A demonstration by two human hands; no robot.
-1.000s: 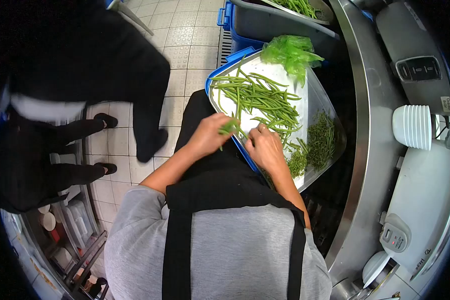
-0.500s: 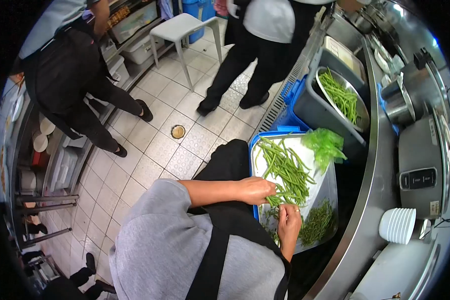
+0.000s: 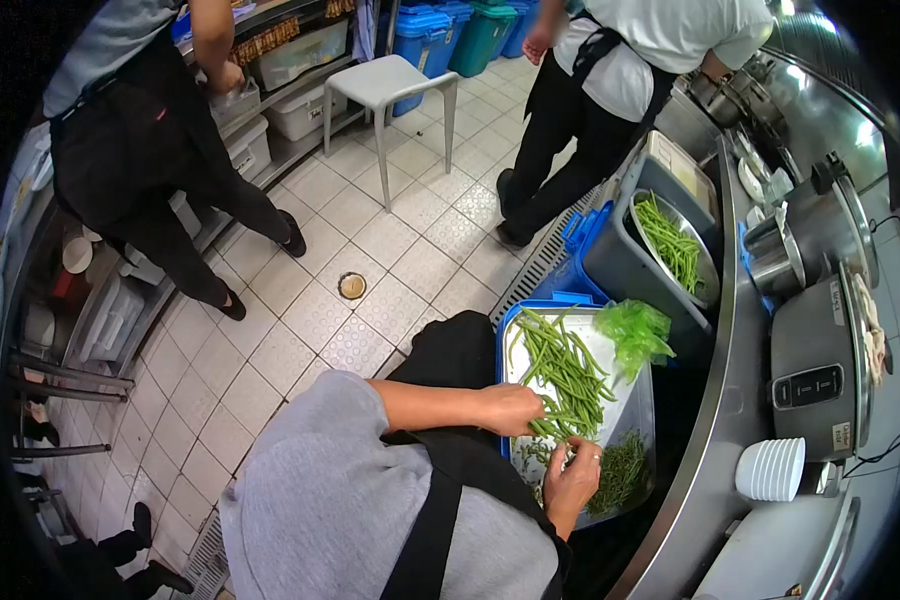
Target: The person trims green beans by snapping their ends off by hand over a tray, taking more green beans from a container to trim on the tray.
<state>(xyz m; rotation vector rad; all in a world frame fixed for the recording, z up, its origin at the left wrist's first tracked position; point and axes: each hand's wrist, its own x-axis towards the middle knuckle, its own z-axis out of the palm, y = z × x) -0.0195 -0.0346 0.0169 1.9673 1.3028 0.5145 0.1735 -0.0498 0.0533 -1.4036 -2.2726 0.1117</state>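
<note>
My left hand (image 3: 511, 409) is closed around several green beans, whose ends stick out toward the right. Just below and to the right, my right hand (image 3: 573, 478) pinches with thumb and forefinger at the bean ends; it wears a ring. Long green beans (image 3: 568, 372) lie heaped on a white board (image 3: 625, 390) in a blue-rimmed container (image 3: 501, 345) in front of me. A pile of small green trimmings (image 3: 622, 474) sits at the container's lower right, beside my right hand. A crumpled green plastic bag (image 3: 635, 335) rests at its far right corner.
A metal bowl of beans (image 3: 670, 240) sits on a grey bin (image 3: 610, 255). Along the right runs a steel counter (image 3: 705, 400) with stacked white bowls (image 3: 770, 470) and a cooker (image 3: 810, 375). Two co-workers stand ahead, near a grey stool (image 3: 390, 85). A floor drain (image 3: 351, 286) lies left.
The view has shifted slightly. My right thumb and forefinger have spread a little at the bean ends. The co-worker ahead has stepped right; my left hand still holds the beans.
</note>
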